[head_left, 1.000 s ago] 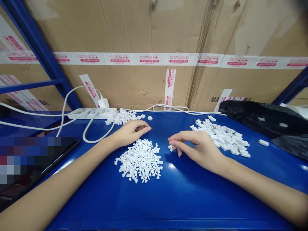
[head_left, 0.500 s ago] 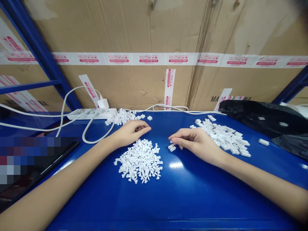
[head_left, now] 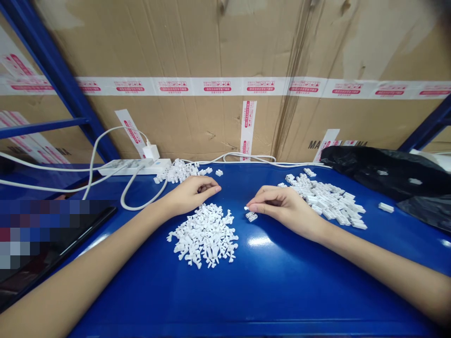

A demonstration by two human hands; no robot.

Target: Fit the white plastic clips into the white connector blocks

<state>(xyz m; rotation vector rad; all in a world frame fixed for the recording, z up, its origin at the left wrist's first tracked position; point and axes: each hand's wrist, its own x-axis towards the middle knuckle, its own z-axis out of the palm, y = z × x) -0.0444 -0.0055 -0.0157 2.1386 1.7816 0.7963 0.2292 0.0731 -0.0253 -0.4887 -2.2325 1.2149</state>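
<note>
My left hand (head_left: 192, 192) rests on the blue table (head_left: 268, 277) with its fingers curled loosely, just behind a heap of small white lever-shaped plastic parts (head_left: 206, 234). Whether anything is inside the curled fingers is hidden. My right hand (head_left: 282, 204) pinches a tiny white part (head_left: 246, 208) between thumb and forefinger, just above two small white blocks (head_left: 251, 216) lying on the table. A pile of white rectangular block parts (head_left: 329, 199) lies right behind my right hand.
A third small pile of white parts (head_left: 178, 171) lies near a white power strip (head_left: 136, 165) with cables at the back left. Black plastic bags (head_left: 391, 176) lie at the right. A dark tablet-like slab (head_left: 59, 244) sits at the left. Cardboard boxes (head_left: 225, 70) wall the back.
My right hand has drawn back and up a little from the two small blocks and now pinches a tiny white part at its fingertips. My left hand has stayed still.
</note>
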